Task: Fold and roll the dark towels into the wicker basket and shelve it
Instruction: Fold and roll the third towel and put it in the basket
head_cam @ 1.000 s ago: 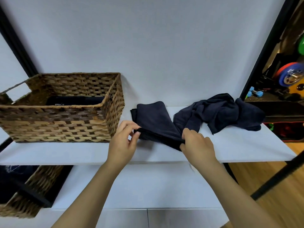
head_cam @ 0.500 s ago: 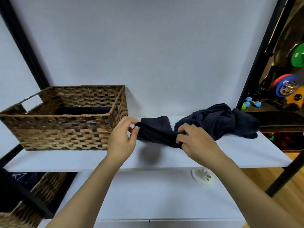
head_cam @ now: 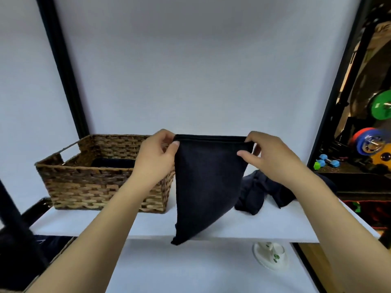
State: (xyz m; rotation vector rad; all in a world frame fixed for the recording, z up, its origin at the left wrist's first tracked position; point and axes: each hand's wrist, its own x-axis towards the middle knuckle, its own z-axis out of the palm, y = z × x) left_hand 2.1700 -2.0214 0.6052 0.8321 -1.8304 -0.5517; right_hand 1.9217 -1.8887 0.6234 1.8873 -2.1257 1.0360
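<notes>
A dark navy towel hangs in the air above the white shelf, held by its top edge. My left hand pinches the towel's upper left corner and my right hand pinches the upper right corner. The towel tapers down to a point past the shelf's front edge. The wicker basket stands on the shelf to the left, with a dark towel lying inside it. A crumpled pile of dark towels lies on the shelf behind my right forearm.
Black shelf posts rise at left and right. A second wicker basket sits on the lower level at the bottom left. A small white object lies on the lower white surface. Coloured weights and dumbbells fill the space at right.
Both hands have lifted the towel off the shelf and spread it out, so it now hangs from its top edge. The view has tilted up.
</notes>
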